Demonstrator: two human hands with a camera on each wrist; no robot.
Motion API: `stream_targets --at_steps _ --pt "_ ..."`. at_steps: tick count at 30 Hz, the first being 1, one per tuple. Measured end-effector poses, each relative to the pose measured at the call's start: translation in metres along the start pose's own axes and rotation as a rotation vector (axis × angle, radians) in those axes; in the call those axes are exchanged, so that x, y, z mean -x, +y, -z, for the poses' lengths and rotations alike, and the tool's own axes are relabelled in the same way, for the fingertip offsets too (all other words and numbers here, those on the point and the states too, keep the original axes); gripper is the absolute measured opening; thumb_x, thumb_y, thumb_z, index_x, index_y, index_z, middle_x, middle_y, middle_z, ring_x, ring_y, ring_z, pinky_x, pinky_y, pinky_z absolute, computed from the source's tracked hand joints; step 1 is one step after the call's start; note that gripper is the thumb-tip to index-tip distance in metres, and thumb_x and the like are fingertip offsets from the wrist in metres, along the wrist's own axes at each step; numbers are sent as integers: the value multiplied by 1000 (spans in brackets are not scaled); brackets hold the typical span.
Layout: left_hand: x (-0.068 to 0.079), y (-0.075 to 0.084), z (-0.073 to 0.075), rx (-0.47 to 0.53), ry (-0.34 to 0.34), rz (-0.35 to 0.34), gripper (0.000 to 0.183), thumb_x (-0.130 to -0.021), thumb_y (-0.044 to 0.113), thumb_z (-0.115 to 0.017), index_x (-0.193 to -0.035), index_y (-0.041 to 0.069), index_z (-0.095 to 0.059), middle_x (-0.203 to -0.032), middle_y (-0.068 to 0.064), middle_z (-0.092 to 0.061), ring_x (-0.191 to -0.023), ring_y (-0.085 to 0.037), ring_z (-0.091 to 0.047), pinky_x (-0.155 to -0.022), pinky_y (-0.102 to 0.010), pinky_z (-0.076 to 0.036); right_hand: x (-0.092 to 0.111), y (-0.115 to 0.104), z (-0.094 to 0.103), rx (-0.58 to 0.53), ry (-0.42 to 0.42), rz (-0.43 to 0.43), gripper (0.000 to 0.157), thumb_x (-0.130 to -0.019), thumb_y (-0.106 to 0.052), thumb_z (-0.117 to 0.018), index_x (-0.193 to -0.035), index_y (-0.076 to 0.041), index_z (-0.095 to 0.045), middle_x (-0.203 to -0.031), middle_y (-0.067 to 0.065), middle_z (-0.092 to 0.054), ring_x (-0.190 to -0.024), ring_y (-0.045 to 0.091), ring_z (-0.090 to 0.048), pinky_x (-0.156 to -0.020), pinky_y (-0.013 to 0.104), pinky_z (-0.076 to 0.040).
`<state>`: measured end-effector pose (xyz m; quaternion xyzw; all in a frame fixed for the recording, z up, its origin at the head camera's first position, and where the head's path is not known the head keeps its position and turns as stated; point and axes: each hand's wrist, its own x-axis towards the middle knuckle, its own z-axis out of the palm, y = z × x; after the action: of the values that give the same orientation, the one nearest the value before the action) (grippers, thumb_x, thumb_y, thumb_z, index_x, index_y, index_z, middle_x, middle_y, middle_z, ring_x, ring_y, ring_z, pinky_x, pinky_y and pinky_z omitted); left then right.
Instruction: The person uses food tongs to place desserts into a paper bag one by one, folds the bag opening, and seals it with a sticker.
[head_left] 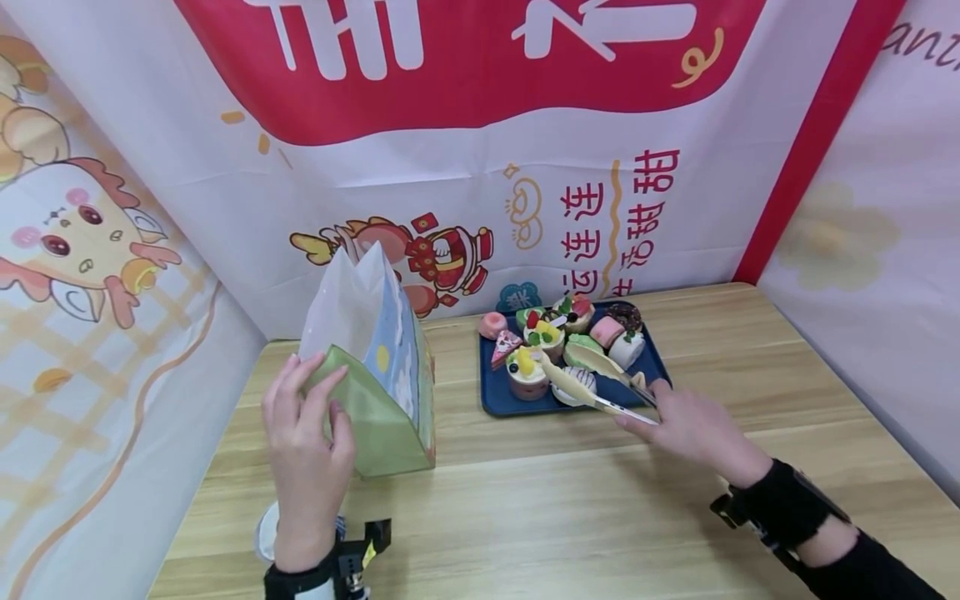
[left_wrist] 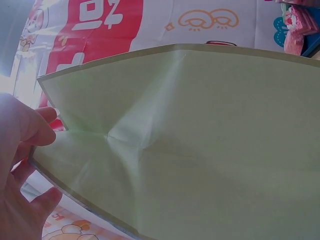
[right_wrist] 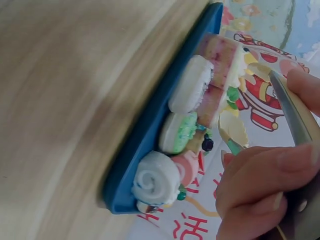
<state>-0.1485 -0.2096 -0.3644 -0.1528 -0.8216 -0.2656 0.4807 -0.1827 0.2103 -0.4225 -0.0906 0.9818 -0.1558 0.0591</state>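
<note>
Tongs (head_left: 576,388): legs apart, over assorted desserts (head_left: 553,336) on blue tray (head_left: 497,405), counter (head_left: 525,525) rear. Right hand (head_left: 693,423): curled round tongs. Left hand (head_left: 311,442): fingers loosely bent, holding rim of paper bag (head_left: 378,429). Step, judged: selecting a dessert; next move calls for squeezing. Unclear: tip contact, bag's floor. Round white item (head_left: 266,532): partly behind left wrist.

You wear a broad black band (head_left: 787,500) on the wrist of your bare right hand (head_left: 693,421), fitted with a small dark clip-like piece (head_left: 727,510) and set off by a strip of uncovered forearm (head_left: 827,542) from your plain black sleeve (head_left: 873,573). On the wrist of your bare left hand (head_left: 309,437), you sport a second black band (head_left: 298,577), marked by a pale patch (head_left: 315,591), alongside an angular black mount (head_left: 378,536) with a yellow fleck (head_left: 369,554).
</note>
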Motion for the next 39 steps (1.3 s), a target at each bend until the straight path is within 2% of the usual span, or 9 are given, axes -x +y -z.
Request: stream_targets --at_steps 5,8,12,17,29,39 --pt "0 0 0 3 0 0 33 -71 -14 -53 -101 -10 -66 -123 -26 -56 -125 -38 -37 -107 -56 -33 1 4 -7 -13 -31 -35 86 -82 -69 -50 -116 11 -53 -76 12 -60 -57 18 -50 -40 26 -39" --pt "0 0 0 7 -4 2 33 -71 -14 -53 -101 -10 -66 -124 -26 -56 -125 -39 -37 -107 -57 -33 1 5 -11 -21 -33 -52 82 -81 -70 -50 -109 7 -55 -69 7 -52 -55 18 -48 -39 25 -35" --pt "-1 -1 0 5 -7 5 33 -71 -13 -53 -101 -9 -67 -125 -25 -55 -126 -38 -36 -107 -57 -32 1 8 -15 -22 -28 -57 79 -79 -73 -49 -100 3 -56 -67 6 -48 -54 18 -46 -40 25 -33" --pt "-1 -2 0 1 -7 3 32 -71 -13 -53 -100 -9 -67 -125 -25 -55 -126 -38 -36 -107 -57 -32 1 12 -21 -17 -27 -71 79 -77 -75 -48 -99 1 -55 -65 5 -46 -54 18 -45 -40 25 -31" --pt "0 -2 0 -12 -25 7 32 -72 -13 -54 -101 -8 -67 -126 -24 -55 -126 -38 -36 -107 -56 -33 7 13 -27 -14 -12 -111 78 -76 -74 -50 -97 1 -52 -64 6 -48 -53 19 -46 -39 26 -33" --pt "0 -1 1 -15 -31 13 32 -72 -13 -54 -101 -9 -67 -126 -24 -54 -127 -38 -36 -107 -57 -33 12 13 -26 -14 -12 -112 87 -76 -72 -53 -110 8 -50 -67 7 -53 -59 22 -49 -41 29 -38"
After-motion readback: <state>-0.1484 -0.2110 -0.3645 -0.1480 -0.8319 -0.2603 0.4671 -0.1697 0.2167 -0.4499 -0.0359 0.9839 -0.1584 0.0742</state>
